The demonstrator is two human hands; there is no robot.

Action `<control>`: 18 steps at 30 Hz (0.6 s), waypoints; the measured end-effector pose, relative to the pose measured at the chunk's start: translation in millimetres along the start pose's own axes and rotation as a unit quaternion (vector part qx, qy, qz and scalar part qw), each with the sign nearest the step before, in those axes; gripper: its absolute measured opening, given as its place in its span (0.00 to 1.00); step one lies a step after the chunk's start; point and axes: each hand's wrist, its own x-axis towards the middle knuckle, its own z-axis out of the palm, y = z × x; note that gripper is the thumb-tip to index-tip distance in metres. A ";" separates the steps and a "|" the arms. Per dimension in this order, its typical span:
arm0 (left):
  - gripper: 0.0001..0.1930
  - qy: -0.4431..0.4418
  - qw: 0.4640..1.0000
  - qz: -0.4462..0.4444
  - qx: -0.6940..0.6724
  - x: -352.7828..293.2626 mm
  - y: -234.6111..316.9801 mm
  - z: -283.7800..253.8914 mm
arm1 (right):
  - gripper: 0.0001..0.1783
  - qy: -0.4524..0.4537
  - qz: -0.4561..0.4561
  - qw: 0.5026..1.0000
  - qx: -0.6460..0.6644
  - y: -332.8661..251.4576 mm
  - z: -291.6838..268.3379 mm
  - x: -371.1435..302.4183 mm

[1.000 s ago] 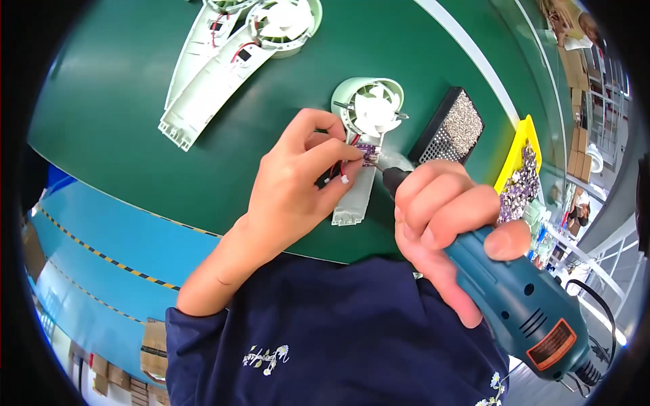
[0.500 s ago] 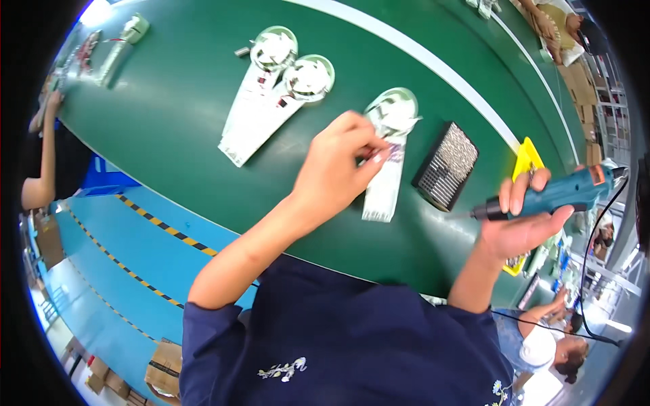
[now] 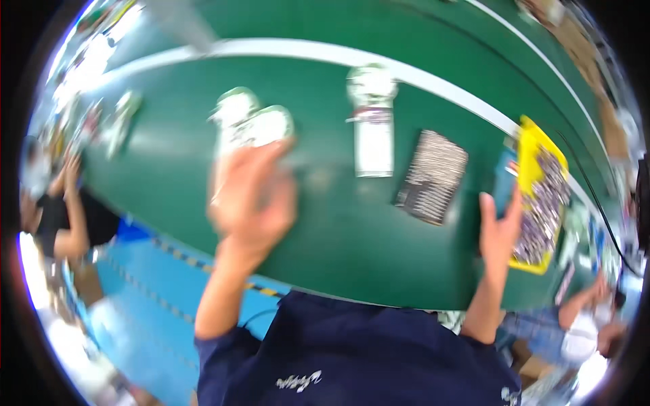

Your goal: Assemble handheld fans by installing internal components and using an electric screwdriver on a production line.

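Note:
My left hand (image 3: pixel 252 199), smeared by motion, is over the near part of two pale, round-headed assemblies (image 3: pixel 237 108) lying side by side. Its fingers are too blurred to read, and it hides the lower bodies of both. To the right, my right hand (image 3: pixel 500 233) has its thumb and fingers around a teal electric screwdriver (image 3: pixel 504 179), beside a yellow tray (image 3: pixel 527 128) of small metal parts. The tool's tip cannot be made out clearly. A third such assembly (image 3: pixel 374 139), round head away from me, lies between my hands, touched by neither.
A dark block with rows of screws (image 3: pixel 433 177) lies left of the yellow tray. Another pale assembly (image 3: pixel 122 122) is at the far left of the green table (image 3: pixel 325 250). Other people sit at the left and right edges. A black cable (image 3: pixel 596 193) runs down the right.
My left hand has left the single assembly and moved left to the pair. My right hand has turned with the screwdriver, which now lies alongside the yellow tray. The view has shifted.

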 end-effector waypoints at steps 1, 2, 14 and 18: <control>0.21 0.000 0.998 0.012 0.068 -7.0 -19.4 -13.6 | 0.41 0.001 0.025 0.999 -0.033 -16.6 0.8 -3.1; 0.22 -0.076 0.988 -0.061 0.118 -10.0 -29.7 -39.2 | 0.41 -0.015 0.014 0.999 -0.035 -14.6 7.0 -0.1; 0.10 -0.287 0.946 -0.138 -0.066 8.8 -72.3 -38.3 | 0.14 0.129 -0.043 0.990 -0.048 32.6 -45.2 55.8; 0.04 -0.248 0.956 -0.120 -0.099 0.9 -69.2 -38.8 | 0.17 0.103 -0.072 0.959 -0.252 89.1 -60.8 97.5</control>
